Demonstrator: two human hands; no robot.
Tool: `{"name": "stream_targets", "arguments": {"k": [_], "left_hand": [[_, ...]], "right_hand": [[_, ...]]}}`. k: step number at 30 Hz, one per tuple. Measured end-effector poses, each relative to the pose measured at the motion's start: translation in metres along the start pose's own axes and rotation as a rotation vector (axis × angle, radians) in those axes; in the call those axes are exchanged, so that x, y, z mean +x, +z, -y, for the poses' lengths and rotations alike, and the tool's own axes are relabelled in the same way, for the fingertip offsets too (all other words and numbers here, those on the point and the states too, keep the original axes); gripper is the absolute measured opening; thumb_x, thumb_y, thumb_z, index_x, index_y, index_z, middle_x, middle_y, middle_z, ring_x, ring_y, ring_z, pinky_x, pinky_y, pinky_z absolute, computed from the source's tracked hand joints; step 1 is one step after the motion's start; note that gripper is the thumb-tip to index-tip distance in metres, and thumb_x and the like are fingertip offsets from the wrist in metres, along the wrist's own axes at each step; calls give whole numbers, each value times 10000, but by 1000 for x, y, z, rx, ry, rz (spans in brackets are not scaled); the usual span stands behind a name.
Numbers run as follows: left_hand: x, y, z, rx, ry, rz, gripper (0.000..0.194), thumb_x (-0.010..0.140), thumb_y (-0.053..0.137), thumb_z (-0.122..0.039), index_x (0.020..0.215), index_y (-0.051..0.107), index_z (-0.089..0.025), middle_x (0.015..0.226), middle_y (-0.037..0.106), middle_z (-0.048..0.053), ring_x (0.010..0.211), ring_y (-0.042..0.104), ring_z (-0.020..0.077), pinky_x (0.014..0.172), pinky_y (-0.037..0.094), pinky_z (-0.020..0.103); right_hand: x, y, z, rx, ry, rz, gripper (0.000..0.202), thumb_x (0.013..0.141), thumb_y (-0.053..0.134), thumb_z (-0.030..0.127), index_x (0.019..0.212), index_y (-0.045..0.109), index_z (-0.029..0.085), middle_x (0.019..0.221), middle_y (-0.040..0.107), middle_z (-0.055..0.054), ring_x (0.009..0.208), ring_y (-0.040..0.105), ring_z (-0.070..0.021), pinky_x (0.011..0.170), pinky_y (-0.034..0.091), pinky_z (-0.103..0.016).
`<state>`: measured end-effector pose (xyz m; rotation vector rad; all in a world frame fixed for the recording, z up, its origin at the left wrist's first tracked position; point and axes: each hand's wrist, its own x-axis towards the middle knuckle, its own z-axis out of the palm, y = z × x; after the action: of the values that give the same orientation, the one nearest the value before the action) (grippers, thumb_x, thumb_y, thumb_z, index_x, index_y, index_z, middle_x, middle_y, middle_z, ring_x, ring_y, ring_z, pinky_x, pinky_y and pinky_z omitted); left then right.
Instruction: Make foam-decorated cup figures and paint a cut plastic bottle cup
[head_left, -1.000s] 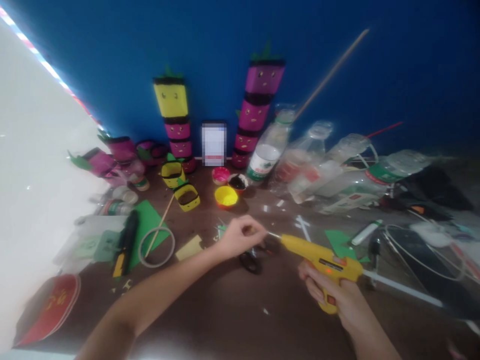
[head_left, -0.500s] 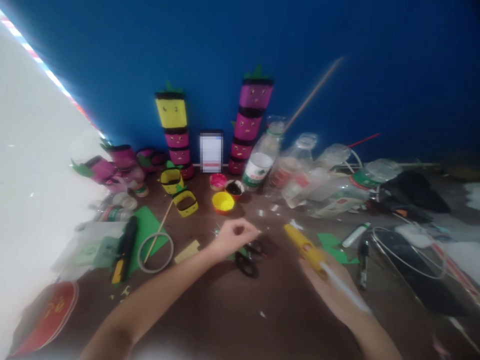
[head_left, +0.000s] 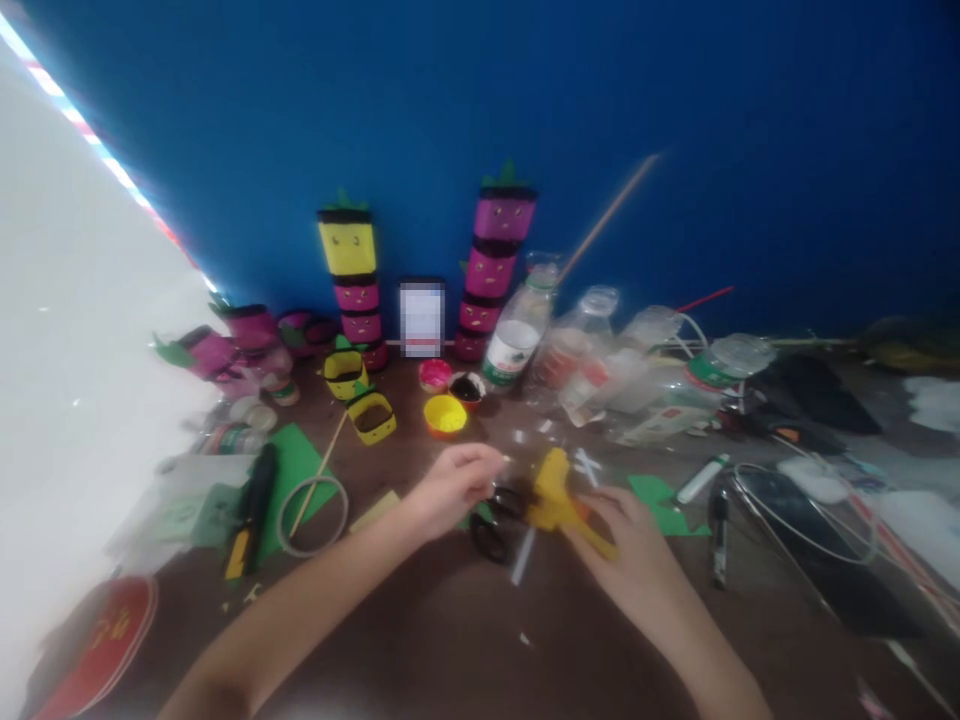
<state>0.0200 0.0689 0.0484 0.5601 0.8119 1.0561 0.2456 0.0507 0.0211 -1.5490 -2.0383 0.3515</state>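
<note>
My right hand (head_left: 626, 535) is closed around a yellow glue gun (head_left: 553, 490), blurred by motion, with a pale glue stick (head_left: 523, 557) poking out toward me. To its left, my left hand (head_left: 461, 485) has its fingers pinched together. A tiny pale speck shows at the fingertips, too small to name. Black-handled scissors (head_left: 489, 540) lie on the table just below and behind the left hand, partly hidden by it and the glue gun. Beyond the hands sit small cups of yellow (head_left: 445, 416), black (head_left: 468, 388) and pink paint (head_left: 435, 376).
Purple and yellow stacked figures (head_left: 491, 270) lean on the blue wall, with yellow rings (head_left: 371, 416) before them. Plastic bottles (head_left: 517, 335) crowd the back right. Leftward are a cutter (head_left: 251, 515), green paper (head_left: 289, 465) and a tape ring (head_left: 313, 516); a marker (head_left: 721, 535) lies right.
My right hand has swung the glue gun leftward and turned it, bringing it close to my left hand. My left hand stays pinched, shifted slightly left. The view has tilted up a little.
</note>
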Motion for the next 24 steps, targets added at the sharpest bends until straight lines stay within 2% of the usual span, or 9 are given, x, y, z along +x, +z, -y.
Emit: {"name": "stream_targets", "arguments": {"k": [3, 6, 8, 11, 14, 17, 24], "left_hand": [[-7, 3, 1, -25, -16, 4, 322, 543, 808, -370, 636, 599, -143, 501, 405, -76, 451, 316, 13, 472, 238, 184], [-14, 6, 4, 36, 12, -5, 309, 560, 802, -366, 644, 605, -143, 580, 480, -49, 506, 389, 27, 505, 287, 185], [-18, 7, 4, 89, 49, 24, 279, 604, 779, -359, 660, 614, -142, 636, 523, -28, 568, 448, 50, 552, 332, 194], [-26, 11, 2, 135, 112, 105, 248, 665, 740, -353, 662, 616, -138, 656, 548, -13, 614, 502, 78, 613, 380, 219], [-33, 13, -3, 156, 135, 161, 259, 687, 723, -356, 637, 608, -130, 643, 554, -4, 620, 530, 96, 631, 402, 235], [-37, 13, -5, 166, 130, 160, 263, 681, 730, -350, 626, 609, -124, 630, 544, -7, 620, 526, 93, 631, 403, 230], [-41, 9, -1, 137, 91, 162, 197, 691, 727, -299, 668, 636, -126, 637, 574, -5, 624, 554, 101, 642, 421, 238]], "right_hand": [[-4, -15, 40, 229, 44, -65, 127, 776, 577, 339, 835, 617, 234, 918, 584, -85, 870, 578, -231, 811, 474, -395], [-5, -17, 80, 561, 147, -10, 114, 767, 618, 350, 793, 638, 241, 887, 605, -59, 837, 599, -199, 738, 509, -320], [-5, -12, 96, 750, 265, 9, 140, 742, 652, 360, 769, 644, 223, 867, 617, -53, 804, 611, -187, 699, 522, -294], [-3, -2, 104, 907, 414, -8, 174, 737, 666, 356, 807, 644, 198, 853, 634, -46, 746, 621, -164, 682, 526, -281], [-2, 3, 103, 952, 435, 2, 164, 760, 645, 338, 833, 646, 191, 829, 644, -41, 732, 619, -157, 681, 520, -279], [-2, 4, 104, 968, 447, 58, 143, 759, 638, 322, 778, 651, 180, 804, 649, -43, 739, 616, -167, 704, 519, -300], [-2, 6, 110, 1029, 542, 49, 152, 719, 669, 337, 719, 666, 185, 760, 647, -23, 676, 591, -142, 686, 518, -287]]}}
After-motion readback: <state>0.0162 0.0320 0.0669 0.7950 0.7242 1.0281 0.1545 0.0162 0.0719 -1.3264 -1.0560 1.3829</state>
